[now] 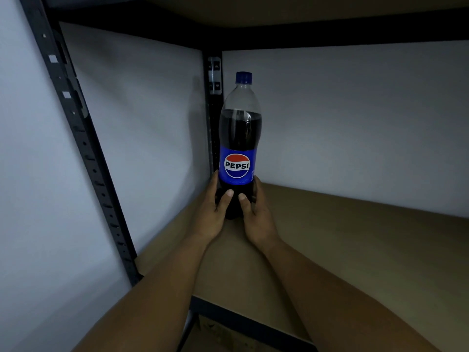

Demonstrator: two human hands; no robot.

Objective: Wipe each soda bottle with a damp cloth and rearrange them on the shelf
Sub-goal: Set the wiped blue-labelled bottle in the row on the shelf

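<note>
A dark cola bottle point(239, 138) with a blue cap and a blue Pepsi label stands upright in the back left corner of the brown shelf board point(355, 250). My left hand point(212, 214) grips its base from the left, thumb across the front. My right hand point(256, 217) grips the base from the right, thumb also on the front. The label faces me. No cloth is in view.
A black metal upright point(86, 153) runs down the left front of the shelf and another post point(214, 115) stands just behind the bottle. A dark shelf beam point(330, 34) crosses overhead. White walls close the left and back. A lower level shows below the front edge.
</note>
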